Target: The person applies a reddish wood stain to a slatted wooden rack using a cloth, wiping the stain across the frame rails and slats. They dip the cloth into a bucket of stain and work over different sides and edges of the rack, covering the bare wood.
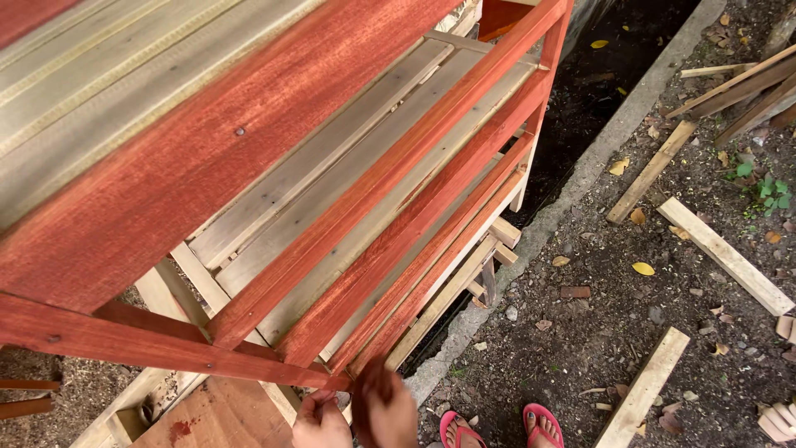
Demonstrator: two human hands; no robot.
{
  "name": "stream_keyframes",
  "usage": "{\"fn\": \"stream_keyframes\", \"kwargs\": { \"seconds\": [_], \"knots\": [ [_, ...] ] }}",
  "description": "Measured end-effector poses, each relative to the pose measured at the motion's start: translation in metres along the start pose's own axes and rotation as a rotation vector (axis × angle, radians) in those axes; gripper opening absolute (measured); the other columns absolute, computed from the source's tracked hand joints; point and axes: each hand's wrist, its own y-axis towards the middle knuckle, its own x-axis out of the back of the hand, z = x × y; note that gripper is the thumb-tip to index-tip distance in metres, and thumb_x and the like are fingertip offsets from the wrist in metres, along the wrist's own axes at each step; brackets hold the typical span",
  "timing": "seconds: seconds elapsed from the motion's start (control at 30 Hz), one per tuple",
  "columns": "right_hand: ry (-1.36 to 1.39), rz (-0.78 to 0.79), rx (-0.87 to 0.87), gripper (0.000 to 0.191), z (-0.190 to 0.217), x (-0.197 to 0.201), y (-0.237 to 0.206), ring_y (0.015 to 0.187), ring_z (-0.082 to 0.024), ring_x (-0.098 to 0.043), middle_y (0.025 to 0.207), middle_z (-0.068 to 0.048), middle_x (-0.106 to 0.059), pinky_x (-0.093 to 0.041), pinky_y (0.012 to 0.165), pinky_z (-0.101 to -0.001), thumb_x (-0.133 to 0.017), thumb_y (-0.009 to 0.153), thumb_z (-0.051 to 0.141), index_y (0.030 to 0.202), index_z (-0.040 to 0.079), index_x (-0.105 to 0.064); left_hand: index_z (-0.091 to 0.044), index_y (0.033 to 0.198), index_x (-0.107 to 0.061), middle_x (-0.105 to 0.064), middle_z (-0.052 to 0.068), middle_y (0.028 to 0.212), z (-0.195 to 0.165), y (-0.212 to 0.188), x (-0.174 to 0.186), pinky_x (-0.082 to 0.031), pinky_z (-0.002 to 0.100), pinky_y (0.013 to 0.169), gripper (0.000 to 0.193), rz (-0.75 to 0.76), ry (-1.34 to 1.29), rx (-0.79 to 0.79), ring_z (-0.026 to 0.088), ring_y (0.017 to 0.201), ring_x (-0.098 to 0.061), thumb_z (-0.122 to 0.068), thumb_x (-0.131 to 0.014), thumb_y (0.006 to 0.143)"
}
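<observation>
Both hands met at the red-stained shelf frame [332, 207] corner: left hand [319, 423] curled, right hand [383, 406] blurred, grip could not be determined; pink sandals [502, 427] nearby

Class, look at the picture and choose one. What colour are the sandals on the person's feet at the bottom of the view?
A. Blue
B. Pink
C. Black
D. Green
B. The sandals on the dirt ground, just right of the two hands at the red-stained wooden rack, have bright pink soles and straps.
</observation>
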Motion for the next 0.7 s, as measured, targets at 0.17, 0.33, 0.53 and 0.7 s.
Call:
{"fn": "stream_keyframes", "kwargs": {
  "seconds": [0.17,0.33,0.53,0.7],
  "knots": [
    [-0.187,0.543,0.158,0.043,-0.029,-0.019,-0.023,0.114,-0.026,-0.075,0.117,-0.019,-0.077,-0.054,0.104,-0.0352,-0.070,0.086,0.020,0.126,0.007,-0.070,0.002,0.099,-0.079,-0.081,0.015,0.088,0.004,0.005,0.007,-0.059,0.033,0.082,0.025,0.056,-0.026,0.050,0.020,0.085,-0.078,0.002,-0.060,0.084],
    [-0.252,0.203,-0.342,0.061,-0.007,0.030,0.031,0.121,-0.036,-0.068,0.137,-0.016,-0.064,-0.057,0.106,-0.0452,-0.064,0.094,0.026,0.151,0.028,-0.041,0.003,0.110,-0.077,-0.081,0.015,0.094,0.013,0.004,0.008,-0.059,0.033,0.086,0.030,0.104,0.016,0.059,0.020,0.088,-0.078,0.000,-0.061,0.084],
    [0.347,-0.318,-0.169,0.041,0.054,0.083,0.106,0.118,-0.032,-0.065,0.133,-0.015,-0.064,-0.055,0.100,-0.0521,-0.062,0.095,0.021,0.135,0.015,-0.055,0.007,0.117,-0.071,-0.079,0.019,0.097,0.017,0.001,0.002,-0.059,0.034,0.087,0.037,0.124,0.020,0.001,0.023,0.091,-0.078,0.001,-0.061,0.082],
    [0.224,-0.194,-0.225,0.025,0.018,0.027,0.065,0.095,-0.045,-0.067,0.103,-0.027,-0.075,-0.055,0.088,-0.0588,-0.061,0.100,0.025,0.117,0.009,-0.067,0.006,0.116,-0.072,-0.080,0.018,0.096,0.019,-0.001,0.001,-0.060,0.034,0.086,0.038,0.131,0.017,0.015,0.021,0.089,-0.078,0.002,-0.059,0.081]
  ]
}}
